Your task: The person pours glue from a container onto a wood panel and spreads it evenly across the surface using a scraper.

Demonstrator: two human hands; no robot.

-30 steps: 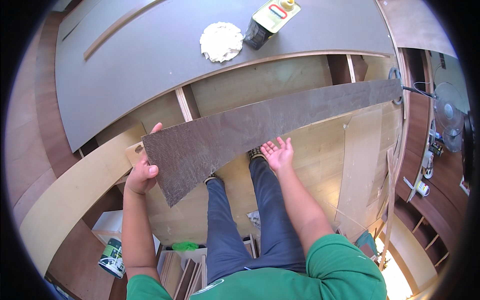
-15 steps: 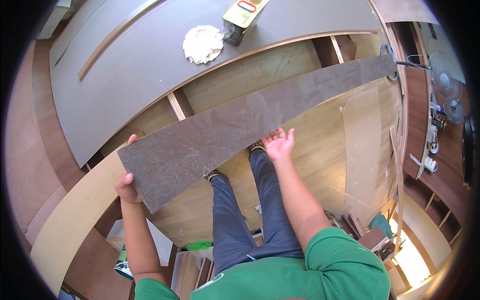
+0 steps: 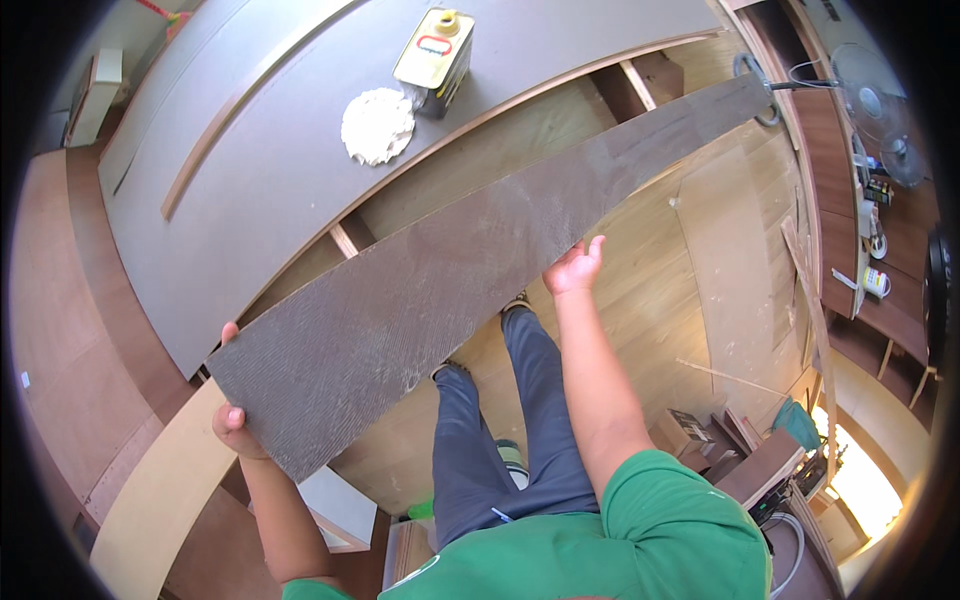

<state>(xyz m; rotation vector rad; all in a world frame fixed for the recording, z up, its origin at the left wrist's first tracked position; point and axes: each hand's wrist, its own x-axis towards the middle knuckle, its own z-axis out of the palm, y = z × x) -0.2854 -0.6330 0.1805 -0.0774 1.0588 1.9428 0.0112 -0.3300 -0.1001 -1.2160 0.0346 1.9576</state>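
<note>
A long dark brown board (image 3: 400,275) slants across the view, its wide end near left and its narrow-looking end far right. Fine ridged streaks cover its upper face, clearest at the near end. My left hand (image 3: 236,430) is closed round that near end, thumb on top and a fingertip showing past the far edge. At the near long edge, around the middle, my right hand (image 3: 575,270) bears the board palm up. Its thumb stands out beside the edge, and most of its fingers are hidden underneath.
Beyond the board lies a large grey panel (image 3: 270,150) carrying a metal can (image 3: 435,60), a crumpled white cloth (image 3: 378,127) and a wooden strip (image 3: 240,120). A fan (image 3: 870,105) stands far right. A cardboard box (image 3: 683,432) and scrap wood sit near right.
The board's near end has come lower and further left, with my left hand on it. My right hand has gone from spread below the edge to under the board. The view has shifted slightly.
</note>
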